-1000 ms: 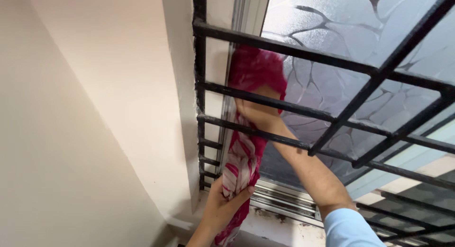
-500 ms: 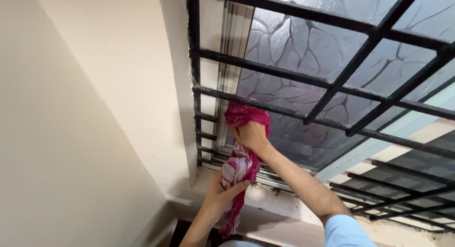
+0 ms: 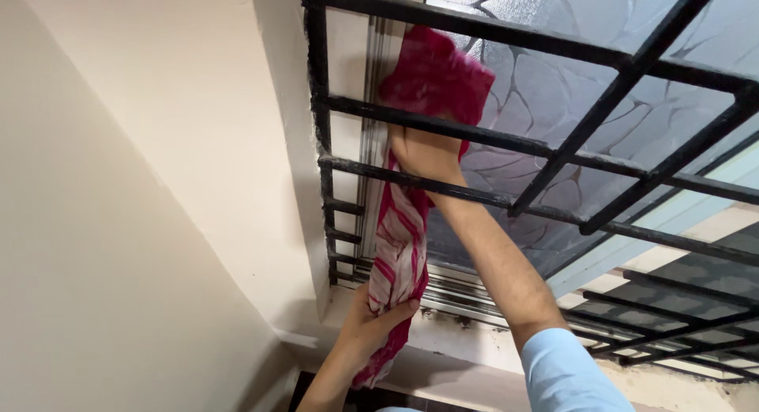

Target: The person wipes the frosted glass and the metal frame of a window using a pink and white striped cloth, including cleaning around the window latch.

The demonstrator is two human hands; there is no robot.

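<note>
A person's view looks up at a window with patterned frosted glass behind a black metal grille. The right hand reaches through a gap between two horizontal grille bars and presses the bunched top of a pink and white striped cloth flat against the pane, close to the pale window frame on the left. The fingers are hidden behind the fabric, so how tightly they curl cannot be told; the palm clearly pins the cloth to the glass. The cloth trails down from there, on the room side of the lower bars, to the left hand, which is closed around its lower part with the thumb wrapped across the front, near the grimy window sill. A loose tail hangs below that fist. A light blue sleeve covers the right forearm's lower end. A plain cream wall fills the left side.

To wipe well here, it seems wise to keep the pad flat and pressed evenly, work in strokes along the frame edge, keep the lower hand taking up slack so the tail does not snag on the bars, and mind the wrist against the dusty grille
</note>
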